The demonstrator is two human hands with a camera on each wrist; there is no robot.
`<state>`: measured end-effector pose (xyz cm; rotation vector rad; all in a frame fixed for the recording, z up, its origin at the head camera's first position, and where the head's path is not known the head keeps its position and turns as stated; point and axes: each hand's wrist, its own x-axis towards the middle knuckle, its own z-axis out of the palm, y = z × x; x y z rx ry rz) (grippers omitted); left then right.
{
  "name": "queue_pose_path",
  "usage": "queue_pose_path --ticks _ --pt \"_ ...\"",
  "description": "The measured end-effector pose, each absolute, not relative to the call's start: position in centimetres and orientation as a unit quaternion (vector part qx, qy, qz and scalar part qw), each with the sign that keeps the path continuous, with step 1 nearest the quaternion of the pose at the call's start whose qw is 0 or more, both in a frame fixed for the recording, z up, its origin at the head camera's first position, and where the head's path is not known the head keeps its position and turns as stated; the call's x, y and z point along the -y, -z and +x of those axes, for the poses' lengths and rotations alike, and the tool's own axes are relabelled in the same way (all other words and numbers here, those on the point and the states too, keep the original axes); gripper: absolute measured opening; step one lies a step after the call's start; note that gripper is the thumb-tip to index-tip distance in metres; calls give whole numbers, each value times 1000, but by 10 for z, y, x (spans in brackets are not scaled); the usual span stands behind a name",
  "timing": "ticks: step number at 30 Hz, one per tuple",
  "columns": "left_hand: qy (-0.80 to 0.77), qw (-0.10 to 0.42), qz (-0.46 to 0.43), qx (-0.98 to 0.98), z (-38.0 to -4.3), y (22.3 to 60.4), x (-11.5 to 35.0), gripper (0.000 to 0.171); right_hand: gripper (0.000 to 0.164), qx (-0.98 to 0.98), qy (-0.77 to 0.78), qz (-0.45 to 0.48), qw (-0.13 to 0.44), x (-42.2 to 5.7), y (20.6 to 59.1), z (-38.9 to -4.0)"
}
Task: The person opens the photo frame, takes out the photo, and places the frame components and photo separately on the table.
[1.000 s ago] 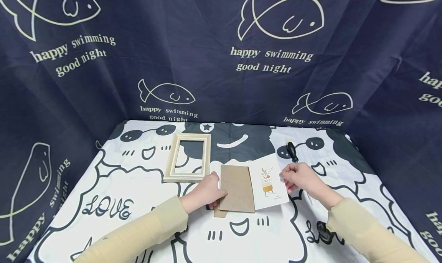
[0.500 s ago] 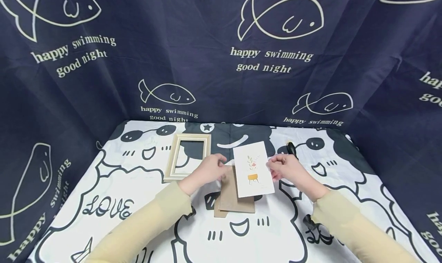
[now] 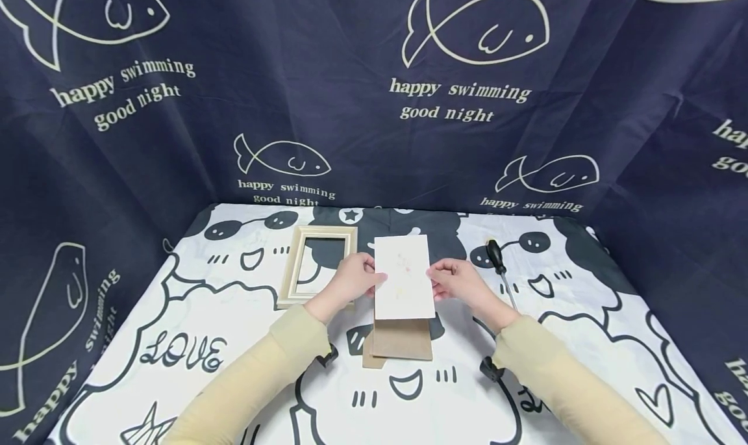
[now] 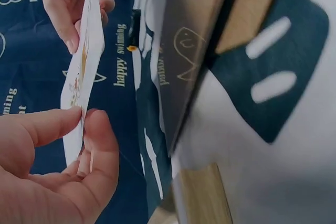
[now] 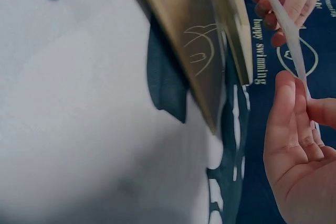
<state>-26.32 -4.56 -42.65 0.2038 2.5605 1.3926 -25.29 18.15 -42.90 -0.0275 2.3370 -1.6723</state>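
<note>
Between my two hands a white card [image 3: 402, 276] with a faint plant picture is held up over the table. My left hand [image 3: 352, 277] pinches its left edge between thumb and fingers. On the opposite edge, my right hand [image 3: 458, 282] pinches it the same way. Edge-on, the card [image 4: 84, 72] shows its printed side in the left wrist view. Below it lies a brown board [image 3: 403, 341], its upper part hidden by the card. That board's glossy top [image 5: 194, 35] reflects a fish drawing in the right wrist view. Another brown piece [image 3: 372, 357] sticks out underneath.
A cream picture frame [image 3: 286, 282] lies to the left, close behind my left hand. Off to the right is a screwdriver [image 3: 495, 256] with a black handle. A patterned white cloth [image 3: 234, 328] covers the table, and dark blue curtains [image 3: 362, 107] surround it.
The card has moved left from beside the brown board to above it, and is lifted and tilted up. My left hand has left the board and now pinches the card's left edge.
</note>
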Motion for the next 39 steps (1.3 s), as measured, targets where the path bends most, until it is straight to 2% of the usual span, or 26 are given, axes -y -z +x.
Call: queue_pose_path --ticks 7,21,32,39 --pt "-403 85 79 -908 -267 434 43 29 25 -809 569 30 141 -175 447 -264" --pt "-316 65 66 -944 -273 445 31 34 22 -848 508 50 144 -169 463 -270" --pt "-291 62 75 -952 -272 449 27 42 20 -891 434 28 132 -168 468 -272" --pt "-267 57 87 -958 -272 451 26 38 21 -908 402 13 121 -168 467 -272"
